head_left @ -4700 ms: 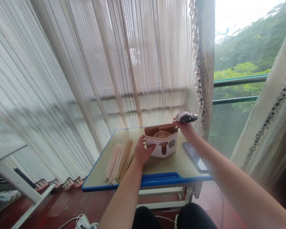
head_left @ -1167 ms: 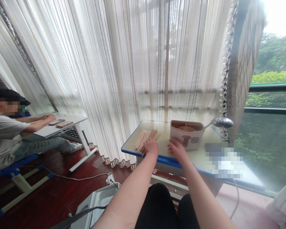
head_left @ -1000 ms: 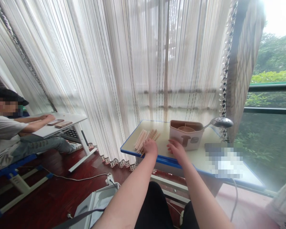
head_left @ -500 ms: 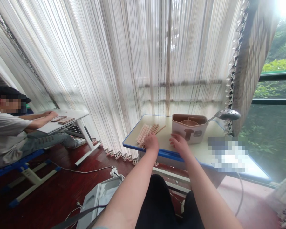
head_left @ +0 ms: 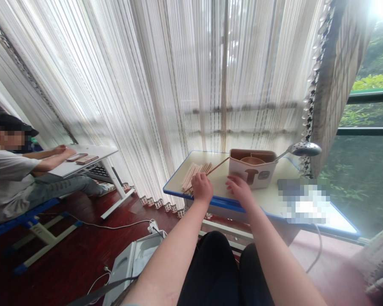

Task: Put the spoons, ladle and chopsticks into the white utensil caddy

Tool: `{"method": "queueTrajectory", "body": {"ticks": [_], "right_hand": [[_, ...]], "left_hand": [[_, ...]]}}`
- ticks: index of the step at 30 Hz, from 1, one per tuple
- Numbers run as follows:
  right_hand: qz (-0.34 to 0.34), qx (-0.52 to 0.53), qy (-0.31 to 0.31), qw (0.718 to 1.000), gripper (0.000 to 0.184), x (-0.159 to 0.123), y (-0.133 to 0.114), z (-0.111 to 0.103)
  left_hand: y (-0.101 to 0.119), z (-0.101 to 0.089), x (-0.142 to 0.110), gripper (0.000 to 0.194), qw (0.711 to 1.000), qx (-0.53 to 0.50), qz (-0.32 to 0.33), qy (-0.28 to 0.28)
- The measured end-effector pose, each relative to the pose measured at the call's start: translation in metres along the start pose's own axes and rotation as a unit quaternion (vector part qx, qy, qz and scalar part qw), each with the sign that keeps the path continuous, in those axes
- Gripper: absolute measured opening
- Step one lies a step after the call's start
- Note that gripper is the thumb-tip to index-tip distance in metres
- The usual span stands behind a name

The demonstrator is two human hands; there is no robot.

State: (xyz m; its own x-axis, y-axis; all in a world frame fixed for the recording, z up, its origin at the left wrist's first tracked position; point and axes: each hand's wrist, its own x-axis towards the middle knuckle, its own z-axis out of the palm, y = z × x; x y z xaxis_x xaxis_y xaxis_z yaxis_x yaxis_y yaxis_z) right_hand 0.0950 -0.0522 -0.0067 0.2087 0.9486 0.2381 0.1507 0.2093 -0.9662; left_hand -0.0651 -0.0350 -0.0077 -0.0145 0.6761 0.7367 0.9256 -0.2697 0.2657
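Observation:
My left hand (head_left: 202, 187) is closed at the right side of a pile of wooden chopsticks (head_left: 189, 178), which lie side by side near the table's left end. A brown chopstick (head_left: 219, 165) sticks out from its fingers, slanting up to the right toward the holder. My right hand (head_left: 238, 188) hovers at the front left of a brown and white utensil holder (head_left: 266, 177), fingers bent and apart, with nothing visible in them. Whether its fingertips touch the holder I cannot tell. A slotted metal ladle (head_left: 304, 148) leans out of the holder's right side.
The small table (head_left: 217, 196) has a blue edge. A blurred-out patch (head_left: 303, 202) covers its right part, with a cable hanging below. Another person (head_left: 9, 178) sits at a white table (head_left: 73, 168) on the left. A grey-white box (head_left: 130, 259) stands on the floor.
The chopstick at my left hand now reaches farther up and right, close to the holder. My right hand has barely moved. The view has shifted slightly.

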Motion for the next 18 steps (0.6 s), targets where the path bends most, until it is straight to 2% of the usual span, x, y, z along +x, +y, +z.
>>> {"method": "queueTrajectory", "body": {"ticks": [3, 5, 7, 12, 18], "right_hand": [[-0.009, 0.012, 0.009, 1.000, 0.037, -0.0009, -0.0017, -0.0002], [-0.018, 0.025, 0.021, 0.999, 0.038, -0.0015, -0.0027, -0.0003], [-0.030, 0.041, 0.037, 0.998, 0.038, -0.0020, -0.0031, -0.0003], [-0.053, 0.083, 0.068, 0.993, 0.043, -0.0019, -0.0014, 0.0000], [-0.049, 0.095, 0.092, 0.990, 0.036, -0.0013, 0.0017, -0.0005]], "left_hand": [[-0.0020, 0.0028, -0.0038, 0.019, 0.996, -0.018, 0.077, 0.047], [-0.0024, 0.0038, -0.0052, 0.019, 0.990, -0.021, 0.130, 0.055], [-0.0023, 0.0045, -0.0055, 0.020, 0.986, -0.017, 0.157, 0.055], [-0.0028, 0.0080, -0.0043, 0.022, 0.987, -0.015, 0.151, 0.050], [-0.0038, 0.0110, -0.0036, 0.022, 0.987, -0.021, 0.151, 0.043]]}}
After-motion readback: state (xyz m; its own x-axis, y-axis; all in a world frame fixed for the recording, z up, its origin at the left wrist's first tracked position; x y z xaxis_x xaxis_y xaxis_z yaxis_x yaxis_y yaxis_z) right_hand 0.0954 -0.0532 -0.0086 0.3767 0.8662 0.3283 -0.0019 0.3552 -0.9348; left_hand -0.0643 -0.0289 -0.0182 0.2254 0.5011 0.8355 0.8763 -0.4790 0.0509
